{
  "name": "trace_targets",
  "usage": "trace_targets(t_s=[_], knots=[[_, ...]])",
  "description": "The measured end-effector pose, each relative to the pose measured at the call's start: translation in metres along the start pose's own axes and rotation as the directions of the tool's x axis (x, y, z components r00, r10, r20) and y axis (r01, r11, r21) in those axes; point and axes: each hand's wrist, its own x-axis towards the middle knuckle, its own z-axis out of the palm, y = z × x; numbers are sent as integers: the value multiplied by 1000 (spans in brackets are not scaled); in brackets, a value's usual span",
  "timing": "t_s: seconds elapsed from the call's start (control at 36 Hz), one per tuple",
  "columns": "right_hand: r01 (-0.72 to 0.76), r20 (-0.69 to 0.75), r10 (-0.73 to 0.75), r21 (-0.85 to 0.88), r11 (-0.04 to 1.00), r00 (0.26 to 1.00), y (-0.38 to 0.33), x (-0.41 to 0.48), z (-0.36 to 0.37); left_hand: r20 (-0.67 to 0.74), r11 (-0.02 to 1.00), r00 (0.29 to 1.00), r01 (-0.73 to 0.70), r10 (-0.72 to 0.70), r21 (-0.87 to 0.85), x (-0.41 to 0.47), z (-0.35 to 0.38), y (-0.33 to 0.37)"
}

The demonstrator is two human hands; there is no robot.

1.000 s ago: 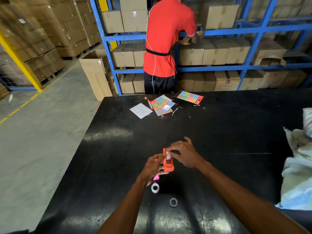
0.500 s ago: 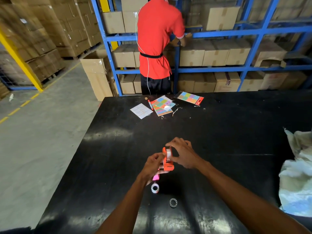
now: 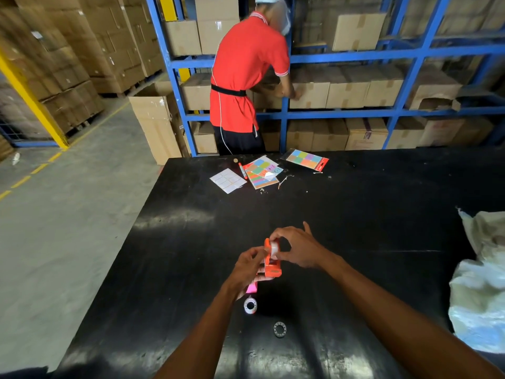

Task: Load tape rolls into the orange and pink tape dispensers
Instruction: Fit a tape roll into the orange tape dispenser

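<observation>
The orange tape dispenser (image 3: 272, 266) stands upright above the black table (image 3: 355, 214), gripped at its lower side by my left hand (image 3: 248, 265). A clear tape roll (image 3: 274, 248) sits in the dispenser's top, pinched by the fingers of my right hand (image 3: 296, 248). The pink tape dispenser (image 3: 251, 288) peeks out under my left hand, mostly hidden. A second white tape roll (image 3: 250, 305) lies flat on the table just below it. A small dark ring (image 3: 279, 329) lies nearer to me.
Sticker sheets (image 3: 263, 173), a label sheet (image 3: 228, 180) and a red marker (image 3: 242, 170) lie at the table's far edge. White sacks (image 3: 481, 283) crowd the right side. A person in a red shirt (image 3: 246, 77) stands at blue shelving (image 3: 355, 57) holding cardboard boxes.
My right hand has closed down onto the tape roll in the orange dispenser, fingers curling in. The person in red has shifted along the shelves and bent toward the boxes.
</observation>
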Motion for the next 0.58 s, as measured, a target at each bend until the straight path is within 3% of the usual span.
trace_targets(t_s=[0.31,0.44,0.58], knots=[[15,-64,-14,22,1000,998,-6,-4,-5,0,1000,1000,8,-8,-15,2,1,-4],[-41,-11,41,-44,998,999,-8,-3,-4,-6,1000,1000,2,-2,-13,1,0,-2],[19,-33,-21,-45,999,999,-4,-1,-2,-23,1000,1000,-2,2,-6,2,-2,-1]])
